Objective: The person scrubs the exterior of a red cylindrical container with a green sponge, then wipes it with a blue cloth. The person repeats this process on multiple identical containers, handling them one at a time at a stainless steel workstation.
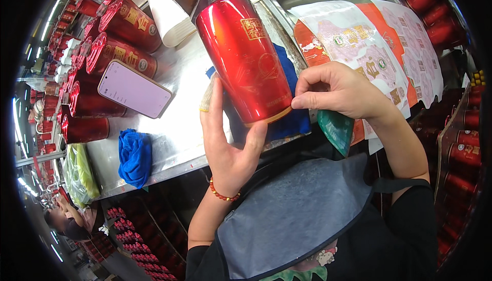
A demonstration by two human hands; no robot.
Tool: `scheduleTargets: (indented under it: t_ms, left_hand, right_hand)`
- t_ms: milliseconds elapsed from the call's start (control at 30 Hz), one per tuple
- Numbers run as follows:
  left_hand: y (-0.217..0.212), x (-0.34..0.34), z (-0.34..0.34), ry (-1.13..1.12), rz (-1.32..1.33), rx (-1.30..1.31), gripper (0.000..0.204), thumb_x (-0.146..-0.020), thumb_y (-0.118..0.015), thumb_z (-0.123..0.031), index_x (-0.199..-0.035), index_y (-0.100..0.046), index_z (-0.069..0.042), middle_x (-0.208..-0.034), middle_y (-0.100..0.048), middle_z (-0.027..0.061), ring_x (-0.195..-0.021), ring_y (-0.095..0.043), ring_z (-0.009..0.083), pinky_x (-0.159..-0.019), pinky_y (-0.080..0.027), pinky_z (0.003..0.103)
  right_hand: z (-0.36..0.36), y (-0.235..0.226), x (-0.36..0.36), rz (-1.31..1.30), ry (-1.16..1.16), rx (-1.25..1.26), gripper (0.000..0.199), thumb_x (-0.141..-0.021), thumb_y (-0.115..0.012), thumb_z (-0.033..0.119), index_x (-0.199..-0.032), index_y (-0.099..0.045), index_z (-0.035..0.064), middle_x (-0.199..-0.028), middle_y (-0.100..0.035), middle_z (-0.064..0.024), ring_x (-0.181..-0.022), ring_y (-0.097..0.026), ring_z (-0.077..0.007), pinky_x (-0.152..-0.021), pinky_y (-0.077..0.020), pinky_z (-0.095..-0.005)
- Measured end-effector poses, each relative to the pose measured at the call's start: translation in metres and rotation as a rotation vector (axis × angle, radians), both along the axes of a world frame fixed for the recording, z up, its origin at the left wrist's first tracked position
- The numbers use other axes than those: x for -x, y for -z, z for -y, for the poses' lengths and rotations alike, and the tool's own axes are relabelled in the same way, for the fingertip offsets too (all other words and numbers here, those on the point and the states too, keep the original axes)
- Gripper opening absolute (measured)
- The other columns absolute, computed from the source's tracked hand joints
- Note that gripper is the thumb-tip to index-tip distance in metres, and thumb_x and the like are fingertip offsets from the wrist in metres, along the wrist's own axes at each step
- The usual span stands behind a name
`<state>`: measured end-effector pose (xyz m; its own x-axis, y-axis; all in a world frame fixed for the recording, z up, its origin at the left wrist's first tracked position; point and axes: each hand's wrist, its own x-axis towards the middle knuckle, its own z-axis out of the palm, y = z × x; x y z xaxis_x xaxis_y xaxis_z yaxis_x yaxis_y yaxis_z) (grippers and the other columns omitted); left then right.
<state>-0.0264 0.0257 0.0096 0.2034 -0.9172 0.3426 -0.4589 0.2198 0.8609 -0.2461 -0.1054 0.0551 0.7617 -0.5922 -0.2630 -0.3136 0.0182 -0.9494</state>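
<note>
While the left hand (230, 142) cradles the red bottle (243, 58) from below, the right hand (341, 90) pinches its lower edge.

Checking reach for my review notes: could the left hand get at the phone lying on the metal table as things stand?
Probably not at once: the left hand is cradling the red bottle. The phone lies uncovered just to its left, so once freed it looks reachable.

A tall red canister (243, 55) with a gold label stands centre, tilted. Similar red canisters (110, 45) lie stacked far left. A phone (134, 89) with a pale lilac screen leans on them. White-orange label sheets (369, 45) lie right.
</note>
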Motion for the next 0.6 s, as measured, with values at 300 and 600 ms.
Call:
scheduleTargets:
  t_ms: [300,600]
  left_hand:
    - [0.001,0.005,0.001,-0.041,-0.001,-0.023,0.085,-0.089,-0.079,-0.023,-0.155,-0.034,0.006,-0.153,-0.042,0.0236,-0.14,-0.044,0.035,-0.115,-0.036,0.043]
    - [-0.016,0.015,0.006,-0.073,0.291,0.096,0.116,-0.069,-0.095,-0.039,-0.157,-0.032,0.003,-0.153,-0.043,0.0208,-0.134,-0.046,0.0345,-0.113,-0.033,0.045]
  right_hand:
    - [0.002,0.0,0.001,-0.011,-0.007,-0.039,0.015,-0.094,-0.075,0.016,-0.089,-0.07,0.0019,-0.079,-0.063,0.0032,-0.076,-0.056,-0.0044,-0.069,-0.045,-0.0225]
    - [0.003,0.0,0.002,-0.001,-0.017,-0.066,0.016,-0.094,-0.075,0.016,-0.089,-0.07,0.0016,-0.08,-0.063,0.0028,-0.077,-0.056,-0.005,-0.07,-0.0452,-0.0228]
